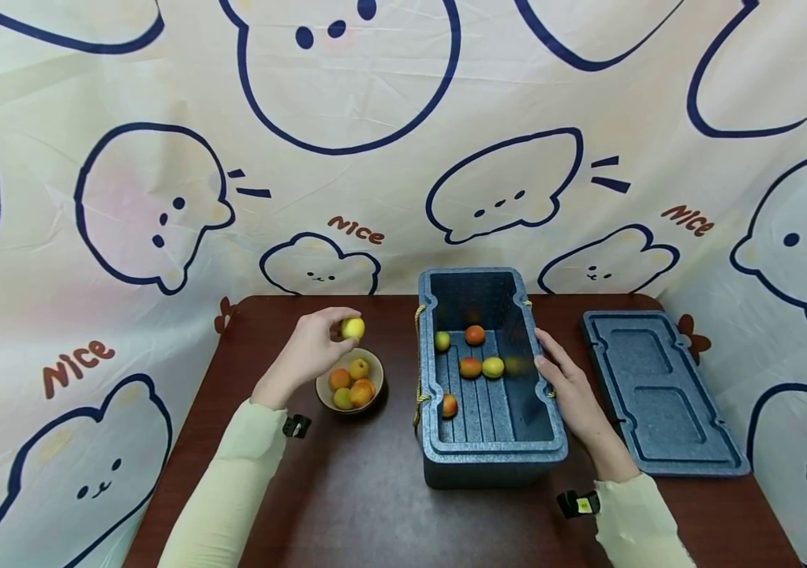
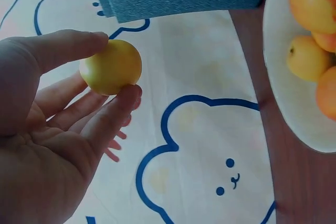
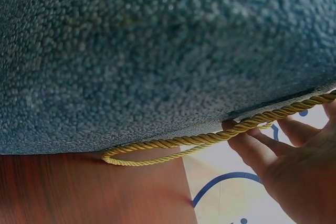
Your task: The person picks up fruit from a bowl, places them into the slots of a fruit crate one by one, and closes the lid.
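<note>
Above a bowl (image 1: 379, 368) of small fruits, my left hand (image 1: 311, 347) pinches a round yellow fruit (image 2: 116, 67) between thumb and fingertips; its smooth skin shows in the left wrist view. To the right stands a deep blue-grey foam box (image 1: 495, 450), lidless, with several small orange, red and yellow-green fruits lying apart on its ribbed floor, among them a yellow one (image 1: 492, 368). My right hand (image 1: 573, 390) touches the box's right rim and outer side with its fingers extended. In the right wrist view, those fingers are beside a yellow twisted rope (image 3: 210, 137).
The box's lid (image 1: 666, 394) lies flat on the brown table (image 1: 346, 497) at the right. A cloth (image 1: 389, 189) printed with cartoon outlines hangs behind the table and around its sides. Another yellow rope runs along the box's left side.
</note>
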The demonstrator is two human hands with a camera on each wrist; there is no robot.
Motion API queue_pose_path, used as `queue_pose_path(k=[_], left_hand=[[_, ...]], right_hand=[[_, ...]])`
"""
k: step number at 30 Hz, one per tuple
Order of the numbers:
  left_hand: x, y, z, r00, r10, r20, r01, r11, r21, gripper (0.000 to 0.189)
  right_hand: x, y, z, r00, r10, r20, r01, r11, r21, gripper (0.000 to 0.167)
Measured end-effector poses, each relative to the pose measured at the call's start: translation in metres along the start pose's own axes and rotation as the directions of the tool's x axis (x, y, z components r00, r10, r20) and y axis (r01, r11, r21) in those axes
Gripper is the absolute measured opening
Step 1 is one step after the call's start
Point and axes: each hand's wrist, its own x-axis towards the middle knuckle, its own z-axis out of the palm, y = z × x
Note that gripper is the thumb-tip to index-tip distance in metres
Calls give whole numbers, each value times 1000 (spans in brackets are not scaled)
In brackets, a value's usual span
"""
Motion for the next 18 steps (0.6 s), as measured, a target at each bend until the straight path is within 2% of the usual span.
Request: queue_pose_path(k=[13,18], left_hand=[[10,21,-7,995,88,-35,-88,996,4,38],[14,31,-9,991,133,-31,-133,991,1,37]], right_hand=[[-1,-1,1,1000,1,1,-1,1000,7,59],[-1,-1,1,1000,0,-1,0,1000,2,58]])
